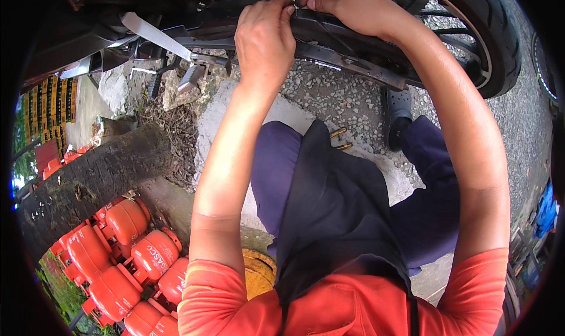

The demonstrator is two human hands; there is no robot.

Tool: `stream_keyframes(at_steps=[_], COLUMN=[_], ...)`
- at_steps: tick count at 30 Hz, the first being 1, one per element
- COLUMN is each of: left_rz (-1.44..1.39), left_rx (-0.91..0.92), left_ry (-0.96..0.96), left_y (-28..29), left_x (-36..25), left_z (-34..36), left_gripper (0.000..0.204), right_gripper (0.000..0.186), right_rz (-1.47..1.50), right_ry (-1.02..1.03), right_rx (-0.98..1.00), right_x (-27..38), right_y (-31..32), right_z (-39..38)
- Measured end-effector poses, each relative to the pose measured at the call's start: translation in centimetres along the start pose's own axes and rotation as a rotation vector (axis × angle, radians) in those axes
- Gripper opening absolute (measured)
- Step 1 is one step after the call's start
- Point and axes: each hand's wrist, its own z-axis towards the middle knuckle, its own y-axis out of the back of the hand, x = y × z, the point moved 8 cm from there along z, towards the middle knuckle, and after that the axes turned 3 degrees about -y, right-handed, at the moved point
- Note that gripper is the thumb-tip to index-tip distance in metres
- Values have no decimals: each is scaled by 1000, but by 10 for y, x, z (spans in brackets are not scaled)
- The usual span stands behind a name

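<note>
We have both hands up at the black chain guard (329, 33) that runs along the swingarm of a motorcycle, just beside the rear wheel (491, 47) with its black tyre at the upper right. Our left hand (265, 39) is curled over the upper edge of the guard, its fingers (281, 9) bent together and pressing on the plastic. Our right hand (341, 3) sits touching it, thumb and forefinger pinched together on something small at the guard's top edge; we cannot tell what that small piece is. A silver metal bar (353, 65) runs slantwise below the guard, and a folded footpeg (189, 77) hangs to the left of our left wrist. We crouch in an orange shirt and a dark apron (335, 218) over blue trousers, with one dark clog (399, 115) on the gravel ground (347, 100). Two small brass-coloured parts (340, 139) lie on the concrete slab between our knees. At the lower left stands a cluster of orange gas cylinders (126, 253); we count about eight in view, all capped, so their contents stay hidden. A yellowish round object (259, 271) shows just beside them, partly hidden by our arm. A thick tree trunk (94, 183) crosses the left side.
</note>
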Motion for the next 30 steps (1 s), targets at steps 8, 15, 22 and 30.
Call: stream_keyframes(at_steps=[8,15,22,30], left_rz=[122,105,18,-50], left_rx=[-39,22,-14,-115], left_ry=[-32,23,88,101], left_y=[5,5,4,3], left_x=[-8,-3,3,0], left_z=[1,-3,-8,-18], left_gripper=[10,11,10,17], right_gripper=[19,22,23,25], right_rz=[-89,132,399,556], right_ry=[-97,-184,-229,-339], right_rx=[240,413,360,332], right_x=[-17,-41,-36,-44], right_y=[-8,-26,-25,-19], right_z=[28,40,32,24])
